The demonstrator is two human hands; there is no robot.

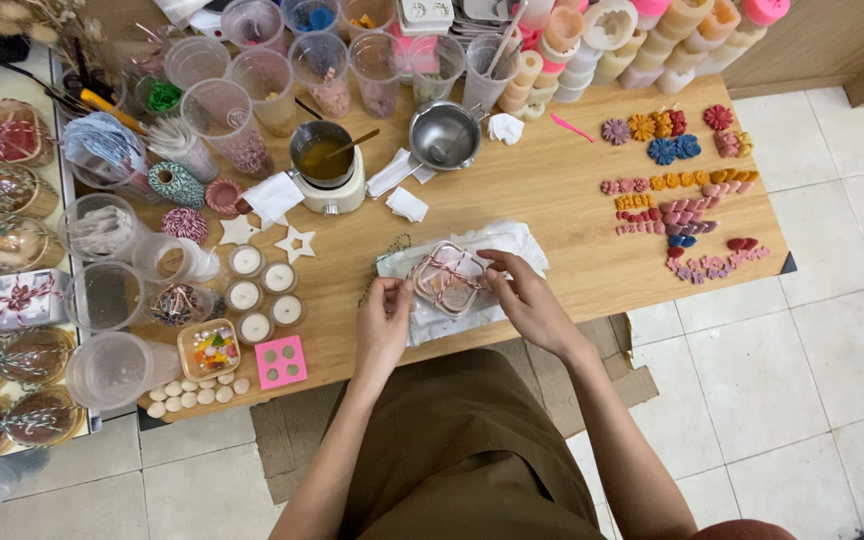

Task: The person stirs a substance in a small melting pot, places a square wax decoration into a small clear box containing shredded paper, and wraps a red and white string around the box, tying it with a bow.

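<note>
A clear dish (449, 277) tied with red-and-white string is gripped at 9 o'clock by the left hand (384, 318) and at 3 o'clock by the right hand (527, 300), fingers closed on it, near the surface (562, 200) front edge. Bare wood is seen at 12 o'clock.

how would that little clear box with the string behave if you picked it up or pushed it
The clear box looks like thin plastic, so probably light and a bit flexible under the fingers. Its flat, squarish shape suggests it would slide on the white paper rather than roll. The red-and-white string around it is floppy and may slip while both the left hand and right hand hold it.
</note>
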